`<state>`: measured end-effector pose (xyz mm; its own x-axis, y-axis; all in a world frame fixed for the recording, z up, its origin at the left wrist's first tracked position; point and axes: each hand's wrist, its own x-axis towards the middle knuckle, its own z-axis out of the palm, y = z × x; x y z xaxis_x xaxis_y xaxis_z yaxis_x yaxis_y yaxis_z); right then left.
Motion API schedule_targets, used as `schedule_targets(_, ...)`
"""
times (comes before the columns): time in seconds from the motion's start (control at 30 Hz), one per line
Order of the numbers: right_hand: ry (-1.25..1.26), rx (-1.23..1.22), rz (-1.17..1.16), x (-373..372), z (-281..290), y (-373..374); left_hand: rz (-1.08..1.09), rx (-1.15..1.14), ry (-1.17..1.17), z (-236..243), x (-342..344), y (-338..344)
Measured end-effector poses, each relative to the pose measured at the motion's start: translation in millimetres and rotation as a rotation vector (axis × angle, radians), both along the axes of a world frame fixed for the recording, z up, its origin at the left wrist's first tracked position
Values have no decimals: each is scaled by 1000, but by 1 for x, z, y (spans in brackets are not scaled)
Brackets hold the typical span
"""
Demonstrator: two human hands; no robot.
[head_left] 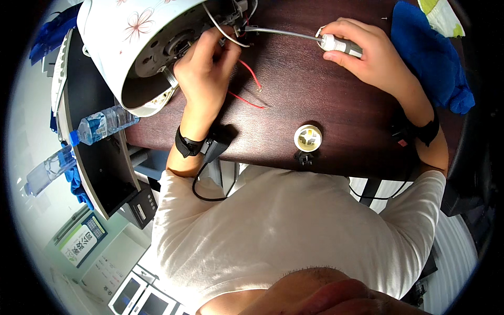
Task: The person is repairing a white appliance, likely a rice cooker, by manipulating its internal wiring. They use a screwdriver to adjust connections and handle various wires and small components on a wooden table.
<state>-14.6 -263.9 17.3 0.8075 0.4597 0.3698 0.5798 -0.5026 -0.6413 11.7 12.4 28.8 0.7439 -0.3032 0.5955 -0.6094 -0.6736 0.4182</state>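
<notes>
My right hand (367, 60) grips the handle of a screwdriver (283, 31), whose long metal shaft points left into the opened base of a white, flower-patterned appliance (118, 44) at the upper left. My left hand (202, 79) is closed at the appliance's exposed fittings, beside the screwdriver tip and a loose white wire (218, 23); what its fingertips hold is too small to make out. Red wires (247, 68) with bare ends lie on the dark wooden table (278, 73) just right of my left hand.
A round cream fitting (307, 138) sits near the table's front edge. A blue cloth (425, 63) and a green-white packet (438, 16) lie at right. Left are two plastic bottles (107, 123) and a dark shelf unit (100, 168). A small screw (384, 18) lies far back.
</notes>
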Motion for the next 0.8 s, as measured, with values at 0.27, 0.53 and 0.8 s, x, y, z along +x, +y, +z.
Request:
schedule_targets(0.27, 85, -59, -25, 0, 23, -1, 20, -15, 95, 8, -6, 0)
schedule_targets(0.53, 168, -65, -31, -1, 38, 3, 39, -151, 243, 12, -14, 7)
schedule_targets(0.8, 303, -134, 4, 5, 43, -3, -4, -227, 244, 10, -11, 6)
